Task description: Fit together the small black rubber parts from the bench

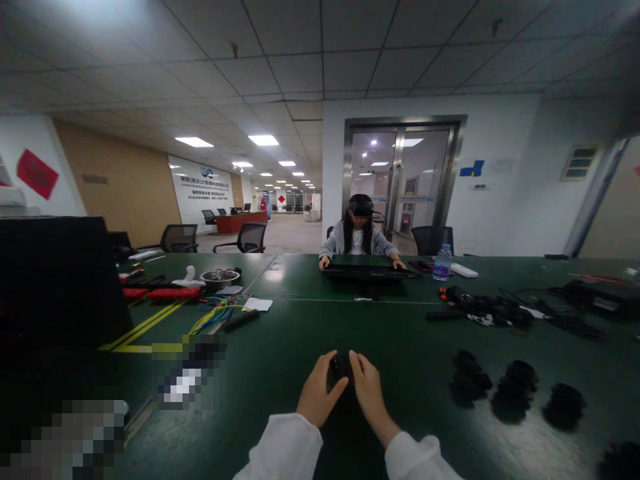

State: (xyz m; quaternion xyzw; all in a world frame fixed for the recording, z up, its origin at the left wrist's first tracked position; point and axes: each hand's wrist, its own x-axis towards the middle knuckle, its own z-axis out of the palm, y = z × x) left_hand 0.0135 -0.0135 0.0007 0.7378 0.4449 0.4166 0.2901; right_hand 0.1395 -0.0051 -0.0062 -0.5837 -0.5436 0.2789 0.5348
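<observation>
Between my two hands is a small dark object point(342, 367), mostly covered by fingers, so its kind cannot be made out. My left hand point(319, 393) curls round its left side, thumb across the near side. On the right side, my right hand point(369, 392) presses against it with its fingers close together. Both hands are low over the middle of the green table point(295, 333). Off to the right lie several similar dark lumps, among them a black bundle point(515, 388) and another black bundle point(565, 404), too blurred to name.
Across the table a person point(357, 233) grips a flat black panel point(367, 272). A water bottle point(443, 262) and tangled black cables point(485, 308) are at the right. On the left are a dark monitor point(60, 283), a metal bowl point(220, 277) and coloured wires point(216, 313).
</observation>
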